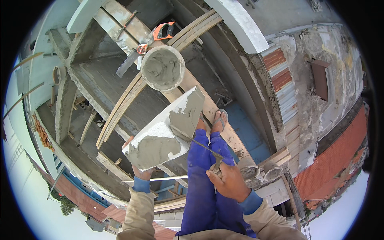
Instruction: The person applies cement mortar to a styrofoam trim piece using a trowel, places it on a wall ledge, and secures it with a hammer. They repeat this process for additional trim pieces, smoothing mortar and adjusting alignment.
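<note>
My left hand grips the near-left end of a white lightweight concrete block, its fingers partly hidden beneath it. Grey mortar covers much of the block's end face and part of its long side. In my right hand is a trowel, my fingers closed round its handle. The trowel's blade lies edge-on against the block, near the corner between the two mortared faces. Beyond the block, a round bucket of wet mortar stands on the planks.
My sandalled feet stand on a narrow wooden plank above a deep opening. Near the bucket lie a hand saw, an orange-handled saw and a tape measure. More mortar buckets stand at right. A white block tops the far wall.
</note>
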